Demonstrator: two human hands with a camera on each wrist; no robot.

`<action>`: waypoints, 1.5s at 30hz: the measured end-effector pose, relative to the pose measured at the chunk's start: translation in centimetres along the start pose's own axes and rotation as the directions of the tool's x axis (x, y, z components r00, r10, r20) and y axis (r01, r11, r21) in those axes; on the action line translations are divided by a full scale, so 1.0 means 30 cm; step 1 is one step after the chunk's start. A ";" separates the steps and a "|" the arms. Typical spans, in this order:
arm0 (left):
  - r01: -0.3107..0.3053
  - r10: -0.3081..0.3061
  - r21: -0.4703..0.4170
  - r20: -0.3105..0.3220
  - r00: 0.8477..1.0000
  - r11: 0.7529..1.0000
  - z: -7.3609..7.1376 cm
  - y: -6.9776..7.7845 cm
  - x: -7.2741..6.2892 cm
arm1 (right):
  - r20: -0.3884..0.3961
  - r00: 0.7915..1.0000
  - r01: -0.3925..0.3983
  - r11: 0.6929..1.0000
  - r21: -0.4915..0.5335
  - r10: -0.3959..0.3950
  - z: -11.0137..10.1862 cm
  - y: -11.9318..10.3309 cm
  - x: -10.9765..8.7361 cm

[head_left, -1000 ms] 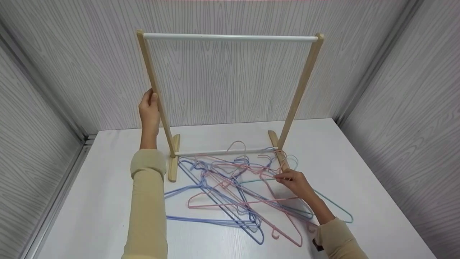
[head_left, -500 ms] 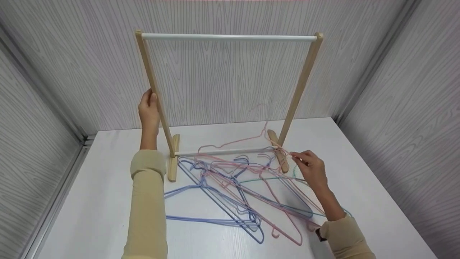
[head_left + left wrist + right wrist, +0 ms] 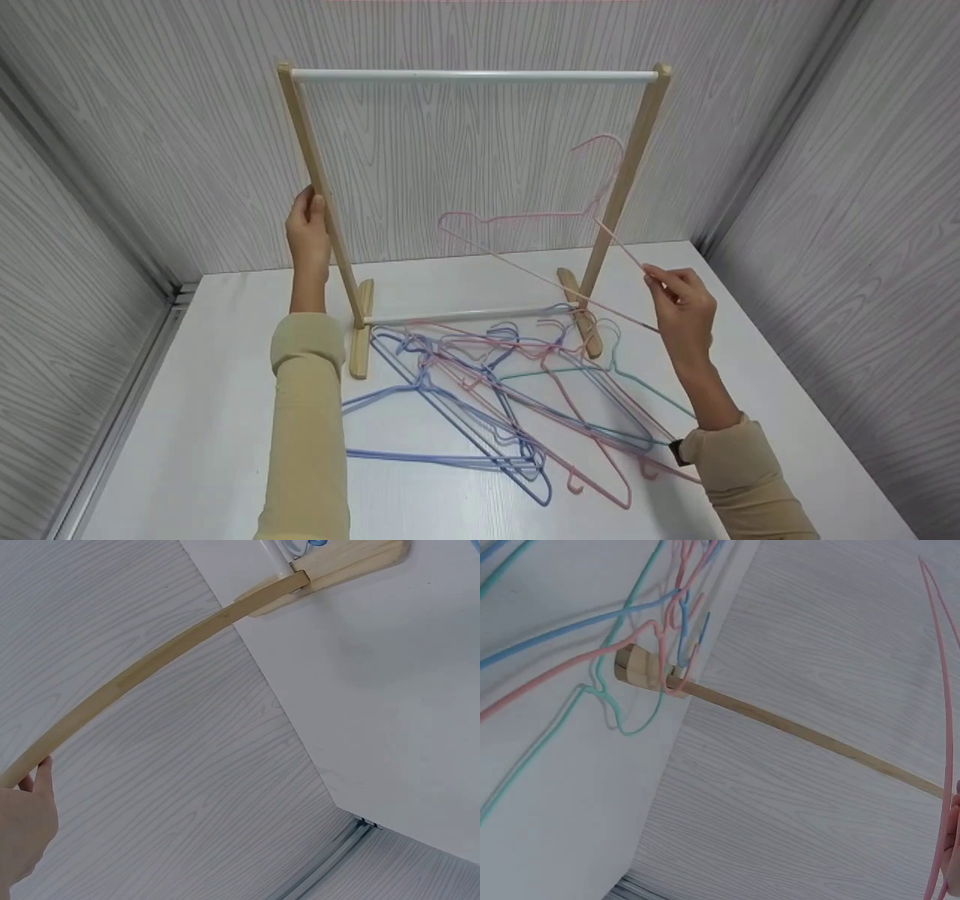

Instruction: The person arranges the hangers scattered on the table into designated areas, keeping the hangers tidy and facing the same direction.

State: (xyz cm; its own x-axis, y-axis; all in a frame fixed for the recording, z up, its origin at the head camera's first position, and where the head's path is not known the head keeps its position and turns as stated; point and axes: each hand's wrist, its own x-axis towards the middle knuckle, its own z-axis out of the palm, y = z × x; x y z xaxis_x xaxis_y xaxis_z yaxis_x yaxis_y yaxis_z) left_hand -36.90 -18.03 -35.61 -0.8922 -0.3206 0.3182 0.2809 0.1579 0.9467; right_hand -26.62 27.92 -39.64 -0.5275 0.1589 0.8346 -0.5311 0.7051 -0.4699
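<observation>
My left hand (image 3: pixel 307 232) holds the left wooden post (image 3: pixel 301 124) of a small garment rack, thumb in front and fingers behind. That hand (image 3: pixel 26 832) also shows at the post's edge in the left wrist view. Raised off the table, a pink hanger (image 3: pixel 536 216) is pinched at its right shoulder between the thumb and fingers of my right hand (image 3: pixel 684 307). Its hook points up and left, below the rack's white top bar (image 3: pixel 472 76) and overlapping the right post. In the right wrist view the pink hanger (image 3: pixel 947 690) runs along the right edge, with the hand partly cut off.
Blue hangers (image 3: pixel 435 457), pink ones and a teal hanger (image 3: pixel 652 389) lie tangled on the white table (image 3: pixel 202 420) before the rack. Some hooks overlap the rack's lower bar (image 3: pixel 465 314) and right foot (image 3: pixel 590 334). Wood-grain panels (image 3: pixel 465 165) enclose the table at the back and sides.
My right hand has lifted the pink hanger out of the pile, up and to the right. The left hand stays on the post, and the rack has shifted very slightly left.
</observation>
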 end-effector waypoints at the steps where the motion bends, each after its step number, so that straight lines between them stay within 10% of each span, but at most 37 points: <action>1: -0.001 0.001 0.000 -0.001 1.000 1.000 0.000 0.000 0.000 | -0.021 1.000 0.002 1.000 0.001 -0.002 -0.002 -0.005 0.015; 23: -0.012 0.011 -0.029 -0.012 1.000 1.000 0.001 -0.015 0.011 | -0.107 0.993 0.028 0.994 -0.104 -0.039 -0.037 -0.073 0.261; 45: -0.008 0.008 -0.021 0.002 1.000 1.000 -0.003 -0.010 0.007 | 0.023 0.999 -0.026 0.976 -0.214 0.032 0.018 -0.015 0.240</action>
State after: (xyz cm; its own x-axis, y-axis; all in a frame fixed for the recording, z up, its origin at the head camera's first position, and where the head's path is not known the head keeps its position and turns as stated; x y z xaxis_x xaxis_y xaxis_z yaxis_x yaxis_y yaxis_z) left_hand -37.14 -18.23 -35.83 -0.8905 -0.3177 0.3256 0.2953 0.1406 0.9450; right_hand -30.54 28.37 -33.57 -0.5591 0.1654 0.8124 -0.3626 0.8324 -0.4190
